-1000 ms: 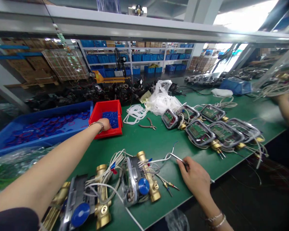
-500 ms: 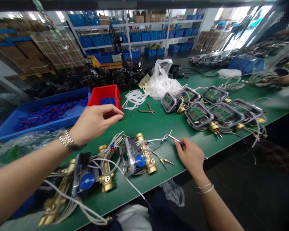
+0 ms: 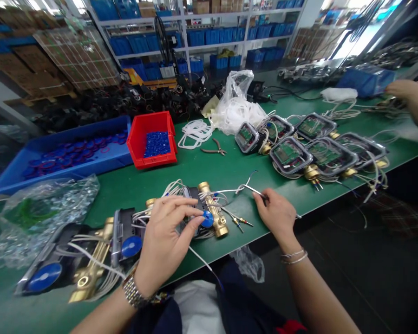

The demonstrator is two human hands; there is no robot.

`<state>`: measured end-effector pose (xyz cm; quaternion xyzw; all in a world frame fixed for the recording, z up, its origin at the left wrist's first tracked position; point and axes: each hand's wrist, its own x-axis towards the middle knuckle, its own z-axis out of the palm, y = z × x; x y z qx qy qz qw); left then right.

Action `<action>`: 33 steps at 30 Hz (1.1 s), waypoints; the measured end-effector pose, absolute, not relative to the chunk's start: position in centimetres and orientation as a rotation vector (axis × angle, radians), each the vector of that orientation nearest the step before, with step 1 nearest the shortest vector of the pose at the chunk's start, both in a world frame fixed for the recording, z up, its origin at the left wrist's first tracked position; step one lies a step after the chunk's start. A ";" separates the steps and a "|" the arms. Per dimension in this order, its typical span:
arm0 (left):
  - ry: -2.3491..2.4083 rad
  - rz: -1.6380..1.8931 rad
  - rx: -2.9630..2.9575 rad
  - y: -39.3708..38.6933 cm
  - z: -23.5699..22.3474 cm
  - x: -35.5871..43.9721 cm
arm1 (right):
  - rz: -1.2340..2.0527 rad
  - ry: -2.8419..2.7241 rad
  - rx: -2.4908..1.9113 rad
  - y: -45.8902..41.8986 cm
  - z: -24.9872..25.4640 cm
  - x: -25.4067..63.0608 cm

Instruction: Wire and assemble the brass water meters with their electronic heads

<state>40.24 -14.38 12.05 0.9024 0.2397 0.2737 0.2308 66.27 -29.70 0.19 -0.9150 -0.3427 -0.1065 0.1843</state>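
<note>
My left hand [image 3: 174,232] hovers over the nearest meter on the bench, thumb and forefinger pinched together beside its round blue disc [image 3: 208,219]. Whatever sits in that pinch is too small to make out. That meter has a brass pipe body [image 3: 212,211] and coiled white cables. My right hand [image 3: 277,214] is closed around a slim metal tool [image 3: 253,190], its tip at a looped white cable [image 3: 239,188]. Several wire ends with coloured ferrules [image 3: 242,221] lie between the meter and my right hand. Left of my left hand rests another meter with a blue disc [image 3: 131,246].
Beyond my hands stand a red bin [image 3: 153,162] of small blue parts and a blue tray [image 3: 118,160] with blue discs. Pliers [image 3: 215,147] and white gaskets [image 3: 195,133] lie nearby. Open meters [image 3: 290,155] sit at right, where another person's hand [image 3: 409,90] reaches in.
My left hand has come from in front of the red bin down and right to the meter's blue disc. My right hand stays nearly still with the tool. The view has tilted slightly down.
</note>
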 end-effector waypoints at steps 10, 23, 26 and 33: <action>0.931 0.567 2.476 -15.1 11.1 42.7 | -0.311 -0.950 -2.580 -29.6 0.1 66.3; 0.792 0.533 2.312 -15.7 9.1 43.1 | -0.371 -0.805 -2.464 -29.9 0.3 66.3; 0.754 0.538 2.330 -15.6 9.0 42.9 | -0.394 -0.792 -2.372 -30.4 1.9 65.6; 0.683 0.444 2.363 -15.1 9.0 42.1 | -0.021 -0.939 -1.796 -31.5 6.3 58.4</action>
